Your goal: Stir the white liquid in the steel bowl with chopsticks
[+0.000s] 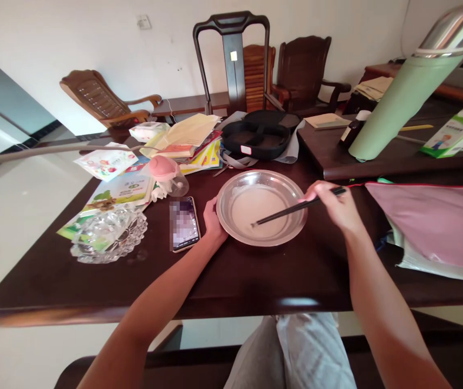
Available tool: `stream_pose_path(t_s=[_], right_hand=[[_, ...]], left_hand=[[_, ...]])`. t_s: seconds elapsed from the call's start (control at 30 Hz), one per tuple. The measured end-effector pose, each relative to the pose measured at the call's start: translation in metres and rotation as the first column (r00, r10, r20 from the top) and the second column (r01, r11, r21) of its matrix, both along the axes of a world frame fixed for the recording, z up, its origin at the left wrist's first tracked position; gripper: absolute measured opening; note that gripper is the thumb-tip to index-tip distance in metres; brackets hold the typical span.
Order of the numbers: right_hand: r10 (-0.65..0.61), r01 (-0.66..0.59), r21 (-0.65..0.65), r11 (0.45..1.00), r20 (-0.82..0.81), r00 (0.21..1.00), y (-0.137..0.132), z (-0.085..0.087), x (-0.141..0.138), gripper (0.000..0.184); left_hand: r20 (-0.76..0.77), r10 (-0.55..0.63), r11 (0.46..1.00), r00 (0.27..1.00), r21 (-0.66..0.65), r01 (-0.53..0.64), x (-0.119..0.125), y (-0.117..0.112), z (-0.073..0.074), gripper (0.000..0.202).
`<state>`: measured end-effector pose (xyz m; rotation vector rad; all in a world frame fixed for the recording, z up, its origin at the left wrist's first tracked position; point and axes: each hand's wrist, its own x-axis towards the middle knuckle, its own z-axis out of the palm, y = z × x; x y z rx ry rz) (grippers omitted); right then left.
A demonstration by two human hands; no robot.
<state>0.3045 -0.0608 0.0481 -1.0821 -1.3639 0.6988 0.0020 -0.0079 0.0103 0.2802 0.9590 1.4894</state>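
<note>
A shallow metal bowl (231, 231) stands on the dark table in front of me, with a pale, milky liquid (251, 205) in it. My left hand (214, 219) is closed on the bowl's left rim; some of its fingers are hidden under or behind the rim. Between the fingers of my right hand (330, 202) is a pair of black chopsticks (283, 212), slanting down to the left over the right rim. Their tips reach the liquid near the middle of the bowl. A phone (185, 224) with a lit screen lies just left of my left hand.
At left sit a glass dish (109, 235) and a pink-topped bottle (166, 172). Behind the bowl are stacked books (190, 140) and a black case (255, 138). A green thermos (409, 97) rises at right, above a pink pouch (437, 221). The table's edge (251, 308) runs near my lap.
</note>
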Motion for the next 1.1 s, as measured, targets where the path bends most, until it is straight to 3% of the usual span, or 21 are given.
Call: stream_pose_path(t_s=[0.1, 0.23, 0.3, 0.37, 0.5, 0.6, 0.73, 0.83, 0.97, 1.03, 1.1], right_hand=[[0.041, -0.041, -0.003, 0.999, 0.076, 0.996, 0.001, 0.002, -0.008, 0.073], [-0.213, 0.213, 0.059, 0.975, -0.01, 0.977, 0.002, 0.002, 0.007, 0.071], [-0.257, 0.264, 0.075, 0.962, -0.095, 0.962, 0.002, 0.001, 0.014, 0.074], [-0.187, 0.195, 0.067, 0.979, -0.109, 0.976, 0.001, 0.0, 0.012, 0.074], [0.033, -0.034, 0.024, 0.999, 0.047, 0.998, 0.001, -0.001, -0.006, 0.073], [-0.065, 0.059, 0.065, 0.996, 0.102, 0.993, 0.003, -0.002, -0.005, 0.074], [-0.241, 0.248, 0.097, 0.964, -0.071, 0.968, 0.004, -0.001, 0.015, 0.073], [-0.138, 0.146, 0.08, 0.986, -0.102, 0.985, 0.002, -0.001, 0.014, 0.073], [0.055, -0.056, 0.014, 0.998, 0.067, 0.996, 0.001, -0.001, -0.006, 0.072], [0.012, -0.014, 0.02, 1.0, 0.096, 0.995, 0.003, -0.002, -0.006, 0.072], [-0.108, 0.106, 0.043, 0.993, 0.048, 0.993, 0.005, -0.004, 0.002, 0.07]], left_hand=[[0.019, 0.02, 1.0, 1.0, -0.006, -0.02, 0.001, -0.001, 0.0, 0.027], [0.04, 0.02, 1.0, 0.999, -0.023, -0.02, 0.0, -0.001, 0.001, 0.023], [0.03, 0.013, 1.0, 0.999, -0.019, -0.013, -0.001, -0.001, 0.0, 0.024], [0.012, 0.0, 1.0, 1.0, -0.011, 0.0, -0.002, -0.001, 0.001, 0.026], [0.003, -0.005, 1.0, 1.0, -0.007, 0.005, -0.001, 0.0, 0.002, 0.027], [0.003, 0.003, 1.0, 1.0, -0.006, -0.003, 0.001, 0.0, 0.003, 0.027], [0.004, 0.003, 1.0, 1.0, -0.016, -0.003, 0.001, 0.0, 0.004, 0.028], [0.003, 0.003, 1.0, 1.0, -0.019, -0.003, 0.0, 0.0, 0.004, 0.028], [0.005, -0.002, 1.0, 1.0, -0.014, 0.002, 0.0, 0.001, 0.004, 0.028], [0.011, -0.001, 1.0, 1.0, -0.015, 0.001, 0.0, 0.001, 0.005, 0.028], [0.014, -0.002, 1.0, 1.0, -0.012, 0.002, 0.0, 0.001, 0.005, 0.029]])
